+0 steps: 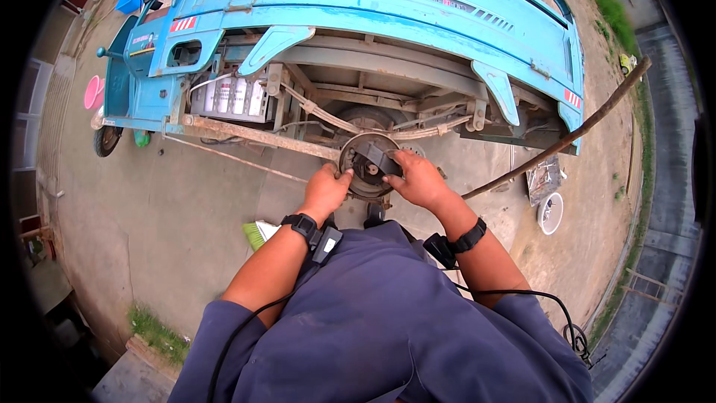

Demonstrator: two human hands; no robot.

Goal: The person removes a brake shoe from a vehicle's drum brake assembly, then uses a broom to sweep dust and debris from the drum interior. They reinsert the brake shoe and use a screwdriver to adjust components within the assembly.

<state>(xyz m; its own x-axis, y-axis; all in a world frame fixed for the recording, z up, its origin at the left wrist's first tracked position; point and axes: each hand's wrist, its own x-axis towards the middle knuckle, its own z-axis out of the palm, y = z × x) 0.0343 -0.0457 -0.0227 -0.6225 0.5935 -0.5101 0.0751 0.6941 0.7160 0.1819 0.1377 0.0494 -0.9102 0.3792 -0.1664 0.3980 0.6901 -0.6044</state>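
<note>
Head view — left hand [326,192] curls at the left rim of the round hub [365,181]; right hand [420,179] bends at its right rim, thumb and forefinger apart beside the dark piece [379,157] inside the hub. Can't tell if either pinches firmly. Likely risk: weak hold, piece slips — or a thumb gets nipped.

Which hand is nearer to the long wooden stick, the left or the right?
Right. The right hand, at the right side of the hub, is left of the stick, near its lower end; the left hand, at the hub's left edge, is farther away.
</note>
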